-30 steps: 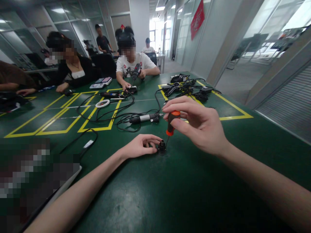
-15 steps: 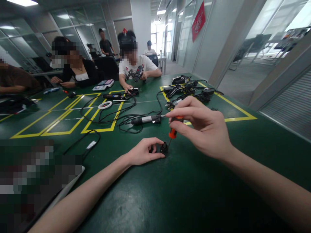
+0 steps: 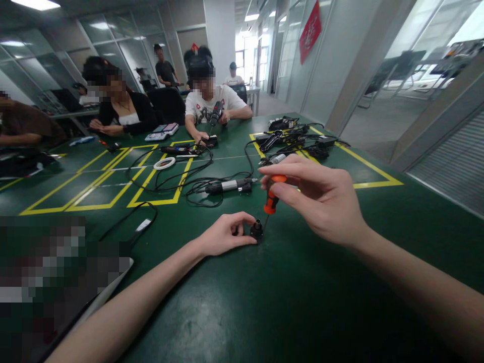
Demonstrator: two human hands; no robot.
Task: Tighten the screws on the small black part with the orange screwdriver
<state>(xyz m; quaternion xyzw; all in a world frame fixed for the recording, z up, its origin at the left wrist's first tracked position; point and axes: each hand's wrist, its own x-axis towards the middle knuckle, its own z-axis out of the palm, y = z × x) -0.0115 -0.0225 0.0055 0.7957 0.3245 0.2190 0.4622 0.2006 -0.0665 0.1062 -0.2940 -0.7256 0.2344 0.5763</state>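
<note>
Watching the head view, I note both bare hands at work over a small black part (image 3: 256,230) standing on the green table (image 3: 264,312). I take this part as my landmark.

Left hand (image 3: 223,237): just left of the part, resting on the table, thumb and forefinger curled in and pinching the part's side. The other fingers are tucked under; I cannot tell whether they touch it.

Right hand (image 3: 321,199): above and right of the part, fingers pressed together around the orange handle of a screwdriver (image 3: 270,197). Thumb and forefinger grip the handle's top. The screwdriver stands nearly upright, leaning slightly right, its thin shaft running down to the part's right edge. The tip looks to be touching the part; the exact contact point is too small for me to resolve.

Beyond the part, toward the far side of the table: a black-and-silver tool (image 3: 227,186) lying on its side amid a tangle of black cables (image 3: 177,176). Farther left of that, a white ring (image 3: 164,163) lies on yellow floor-style tape lines (image 3: 113,201). Far beyond and right of the part, a heap of black adapters (image 3: 295,138).

Across the table, a person in a white shirt (image 3: 209,103) holds a power drill (image 3: 215,113).
</note>
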